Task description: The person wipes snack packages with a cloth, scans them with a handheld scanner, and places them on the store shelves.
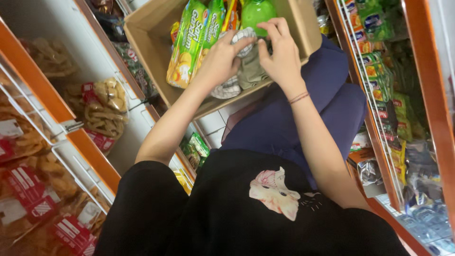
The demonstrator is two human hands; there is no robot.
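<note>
while the cardboard box (151,33) sits ahead, left hand (219,61) and right hand (283,57) each grip crumpled soft cloth (249,71).

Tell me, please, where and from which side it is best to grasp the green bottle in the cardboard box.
Probably grip the green bottle on its rounded body, coming from above through the open top of the cardboard box. Green snack packs crowd its left side, and the left hand and right hand work a patterned cloth just before it, so only the top is free.

one cardboard box (151,33) — two hands (220,59), one green bottle (257,13)
</note>
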